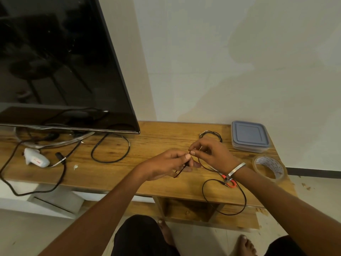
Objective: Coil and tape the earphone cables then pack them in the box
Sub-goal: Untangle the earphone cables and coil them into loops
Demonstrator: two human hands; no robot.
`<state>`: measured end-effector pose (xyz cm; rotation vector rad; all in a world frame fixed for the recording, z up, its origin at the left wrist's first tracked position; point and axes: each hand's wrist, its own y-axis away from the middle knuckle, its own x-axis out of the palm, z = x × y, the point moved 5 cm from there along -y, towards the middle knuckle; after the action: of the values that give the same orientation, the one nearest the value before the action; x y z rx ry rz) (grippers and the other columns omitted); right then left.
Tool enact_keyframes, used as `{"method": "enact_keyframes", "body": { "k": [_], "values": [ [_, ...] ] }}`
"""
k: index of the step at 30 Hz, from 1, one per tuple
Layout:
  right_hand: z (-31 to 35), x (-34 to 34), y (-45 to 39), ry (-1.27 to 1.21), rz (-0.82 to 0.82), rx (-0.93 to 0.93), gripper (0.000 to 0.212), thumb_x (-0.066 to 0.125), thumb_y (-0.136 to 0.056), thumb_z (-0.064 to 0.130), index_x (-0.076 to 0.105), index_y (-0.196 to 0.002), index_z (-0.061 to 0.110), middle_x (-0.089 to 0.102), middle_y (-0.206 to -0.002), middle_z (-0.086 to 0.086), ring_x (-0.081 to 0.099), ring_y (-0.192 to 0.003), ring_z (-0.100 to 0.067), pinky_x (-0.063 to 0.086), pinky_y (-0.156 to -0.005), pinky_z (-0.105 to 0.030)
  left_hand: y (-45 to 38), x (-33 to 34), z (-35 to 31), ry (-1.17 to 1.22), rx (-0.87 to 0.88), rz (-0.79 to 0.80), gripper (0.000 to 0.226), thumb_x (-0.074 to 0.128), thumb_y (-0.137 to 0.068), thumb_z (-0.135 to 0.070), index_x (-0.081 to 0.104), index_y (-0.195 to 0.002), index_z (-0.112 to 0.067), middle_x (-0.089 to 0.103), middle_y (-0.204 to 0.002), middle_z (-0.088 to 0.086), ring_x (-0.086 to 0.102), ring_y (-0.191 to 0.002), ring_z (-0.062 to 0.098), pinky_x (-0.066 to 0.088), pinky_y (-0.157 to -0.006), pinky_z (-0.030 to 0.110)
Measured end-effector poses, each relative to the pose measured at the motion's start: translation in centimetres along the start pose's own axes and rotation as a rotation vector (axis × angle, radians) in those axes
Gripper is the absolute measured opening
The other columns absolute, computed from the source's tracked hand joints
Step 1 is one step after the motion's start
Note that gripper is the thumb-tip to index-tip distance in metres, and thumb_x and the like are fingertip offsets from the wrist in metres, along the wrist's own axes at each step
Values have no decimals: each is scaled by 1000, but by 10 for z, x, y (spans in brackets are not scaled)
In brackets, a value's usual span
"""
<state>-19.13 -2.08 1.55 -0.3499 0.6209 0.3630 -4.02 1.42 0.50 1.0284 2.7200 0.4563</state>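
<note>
Two earphone cables show on the wooden table: one coiled earphone cable lies near the back edge, just left of the box, and one loose earphone cable is being worked in the middle, its long loop hanging over the front edge. The left hand pinches this loose cable between thumb and forefinger, with a short black length trailing below the fingers. The right hand, a metal bangle on its wrist, pinches the same cable just beside the left thumb, the fingertips of both hands almost touching. There is one box, a clear tub with a blue-grey lid on, at the far right. One roll of clear tape lies flat in front of it, with printing inside the core too small to read. One pair of orange-handled scissors lies partly hidden under the right wrist. To the left stand a television, one thicker black cable loop and a white gadget with a red mark I cannot read
</note>
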Motion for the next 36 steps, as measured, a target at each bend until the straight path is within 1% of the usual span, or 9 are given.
{"method": "enact_keyframes", "body": {
  "k": [2, 7, 12, 17, 21, 24, 28, 31, 36],
  "values": [
    [-7, 2, 0, -168, -3, 77, 12, 67, -84, 23, 67, -91, 14, 63, -84, 4, 55, -68, -2, 43, -60, -15, 0, 0, 0, 140, 18, 22, 26, 43, -99, -37, 59, -88, -21, 63, -132, 11, 58, -124, 27, 40, -101, 56],
    [-15, 10, 8, -472, -57, 142, 4, 58, -90, 15, 60, -90, 11, 57, -76, 3, 51, -60, -11, 44, -51, -25, 2, 0, -11, 456, 119, 57, 27, 40, -100, -34, 56, -87, -16, 55, -133, 27, 52, -125, 47, 36, -103, 69],
    [-20, 22, 18, -451, -42, 151, 22, 49, -95, 15, 59, -102, -3, 56, -68, -2, 50, -54, -10, 42, -49, -23, 4, -7, -24, 621, 247, 34, 27, 39, -101, -35, 53, -89, -15, 52, -134, 25, 46, -128, 53, 31, -101, 75],
    [-22, 39, 24, -281, 7, 165, 20, 46, -98, 15, 65, -92, 12, 60, -69, 7, 51, -54, -4, 43, -53, -19, 5, -13, -38, 664, 355, -89, 27, 35, -102, -34, 52, -91, -15, 52, -139, 22, 51, -127, 46, 34, -102, 71],
    [-13, 51, 24, -142, 129, 155, 19, 46, -97, 18, 65, -99, 20, 62, -72, 8, 53, -56, -2, 44, -57, -18, 0, -16, -38, 535, 346, -229, 23, 40, -99, -35, 54, -91, -19, 57, -139, 9, 54, -129, 32, 34, -108, 61],
    [-3, 54, 22, -104, 193, 126, 19, 47, -97, 18, 65, -99, 18, 62, -65, 9, 53, -53, 0, 40, -55, -11, -1, -16, -31, 269, 295, -334, 26, 42, -101, -33, 61, -89, -20, 61, -135, -3, 51, -131, 16, 37, -107, 46],
    [1, 47, 21, -108, 205, 119, 19, 49, -94, 15, 68, -95, 16, 61, -60, 7, 52, -52, -1, 40, -55, -15, -1, -21, -18, -91, 266, -422, 24, 46, -102, -24, 68, -93, -17, 64, -127, -7, 51, -125, -4, 39, -103, 22],
    [3, 35, 20, -153, 168, 124, 16, 52, -93, 12, 68, -91, 12, 58, -58, 7, 50, -49, -1, 40, -53, -15, -4, -27, -3, -213, 235, -424, 21, 51, -100, -26, 70, -95, -20, 64, -115, -18, 51, -120, -11, 38, -105, 24],
    [4, 18, 16, -260, 117, 135, 14, 54, -93, 8, 68, -90, 7, 57, -54, 13, 50, -49, 0, 40, -51, -15, -4, -29, 11, -314, 182, -397, 22, 51, -100, -33, 72, -98, -26, 65, -111, -19, 57, -115, -4, 44, -107, 38]
  ]
}}
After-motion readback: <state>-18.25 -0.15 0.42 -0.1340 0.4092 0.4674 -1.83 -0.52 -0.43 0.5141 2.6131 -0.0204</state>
